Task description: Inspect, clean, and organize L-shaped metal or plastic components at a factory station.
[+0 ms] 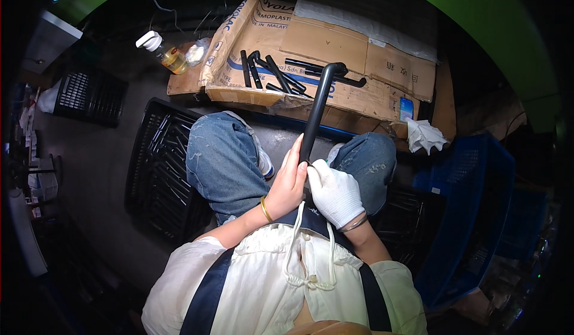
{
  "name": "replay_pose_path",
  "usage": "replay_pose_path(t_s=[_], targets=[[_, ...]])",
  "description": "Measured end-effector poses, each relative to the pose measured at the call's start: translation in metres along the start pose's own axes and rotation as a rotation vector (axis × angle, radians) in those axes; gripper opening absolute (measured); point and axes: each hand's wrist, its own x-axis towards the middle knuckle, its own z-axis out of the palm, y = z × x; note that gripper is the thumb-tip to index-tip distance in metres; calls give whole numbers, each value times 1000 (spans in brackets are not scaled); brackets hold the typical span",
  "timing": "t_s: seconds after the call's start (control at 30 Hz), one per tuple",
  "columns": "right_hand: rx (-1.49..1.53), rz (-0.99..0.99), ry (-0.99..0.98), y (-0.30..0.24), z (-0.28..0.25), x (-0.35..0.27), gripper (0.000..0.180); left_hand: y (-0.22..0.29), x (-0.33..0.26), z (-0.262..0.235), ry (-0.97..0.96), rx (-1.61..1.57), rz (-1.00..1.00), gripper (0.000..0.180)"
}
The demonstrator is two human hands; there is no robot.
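A long black bent tube (318,108) rises in front of my body, its hooked end over the cardboard. My bare left hand (288,182) is closed on its lower part, the fingers nearly straight along the side and the thumb across the near end. Beside it my right hand (335,193), in a white knit glove, is curled closed against that end. A small dark bit shows at its fingertips; I cannot make out what it is. Several similar black bent pieces (274,72) lie in the cardboard box (239,93) beyond my knees.
A black crate (141,150) with dark parts stands left of my knees, a blue crate (463,224) to the right. A bottle (171,58) with yellowish liquid stands left of the box. Crumpled white paper (426,136) and a blue-screened device (406,109) lie at the box's right end.
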Motion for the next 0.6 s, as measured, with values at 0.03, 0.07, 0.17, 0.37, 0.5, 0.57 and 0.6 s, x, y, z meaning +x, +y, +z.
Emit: replay_pose_path(t_s=[0.03,0.07,0.17,0.37,0.5,0.57,0.6], targets=[[-30,16,1,-1,2,0,17,0,0,0,1,3,10,55],[-42,10,8,0,4,0,19,-1,0,0,15,54,31,55],[-45,80,34,-4,13,-3,19,-3,0,2,16,-8,-39,53],[465,221,679,27,-4,17,16,-6,-13,-17,-137,-972,-600,29],[880,270,592,68,-30,45,18,-9,-21,-55,-624,-1100,-762,40],[842,207,394,65,-22,49,16,-8,-22,-58,-753,-909,-747,43],[920,172,371,57,-12,52,17,-9,-17,-57,-771,-811,-660,43]])
